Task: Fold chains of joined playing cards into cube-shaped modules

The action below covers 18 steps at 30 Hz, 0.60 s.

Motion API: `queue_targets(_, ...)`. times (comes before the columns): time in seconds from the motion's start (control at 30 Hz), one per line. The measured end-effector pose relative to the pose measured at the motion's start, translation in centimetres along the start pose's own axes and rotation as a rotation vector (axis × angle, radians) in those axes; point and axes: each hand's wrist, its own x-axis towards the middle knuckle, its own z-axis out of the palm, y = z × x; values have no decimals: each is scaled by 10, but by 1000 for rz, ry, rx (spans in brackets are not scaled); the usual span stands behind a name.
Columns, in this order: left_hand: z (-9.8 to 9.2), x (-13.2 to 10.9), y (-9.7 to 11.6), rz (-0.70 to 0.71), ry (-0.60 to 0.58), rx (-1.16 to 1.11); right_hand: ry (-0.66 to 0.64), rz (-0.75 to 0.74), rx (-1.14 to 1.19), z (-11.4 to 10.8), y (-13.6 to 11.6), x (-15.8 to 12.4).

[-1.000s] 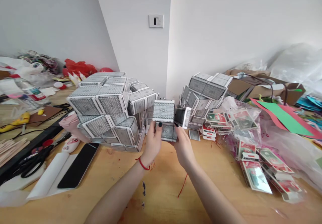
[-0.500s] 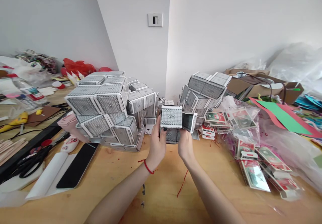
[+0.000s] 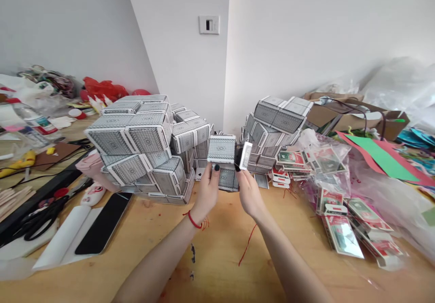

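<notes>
A grey-backed playing-card box (image 3: 222, 149) is between my two hands, above the middle of the table. My left hand (image 3: 206, 192) grips its left side, with a dark-nailed thumb on the near face. At its right side my right hand (image 3: 250, 194) is closed, the fingertips pinching a card flap (image 3: 246, 156) that stands out from the box. Part of the right fingers is hidden behind the flap. Beyond the left hand, a large stack of card boxes (image 3: 136, 139) stands on the table. A smaller stack (image 3: 277, 124) rises behind the right hand.
A phone (image 3: 103, 226), scissors (image 3: 44, 221) and a paper roll (image 3: 66, 235) lie to the left. Red-and-green card packs (image 3: 343, 235) and plastic film (image 3: 384, 194) cover the right. An open cardboard box (image 3: 384, 121) stands behind. Red thread (image 3: 248, 244) lies in front.
Both hands have shifted the held card box slightly left. The box has turned, and its right flap now stands more upright with its pale edge toward me.
</notes>
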Motion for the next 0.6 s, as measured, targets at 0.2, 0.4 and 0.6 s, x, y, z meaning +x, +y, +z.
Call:
queue_targets(0.2, -12, 11, -2, -132, -2, -194, -162, 199, 319, -8, -18, 1)
queue_targets(0.4, -12, 12, -6, -174, -7, -212, -177, 192, 277, -9, -12, 2)
queue_targets(0.6, -10, 8, -15, -281, -79, -158, 82, -76, -141, -34, -2, 10)
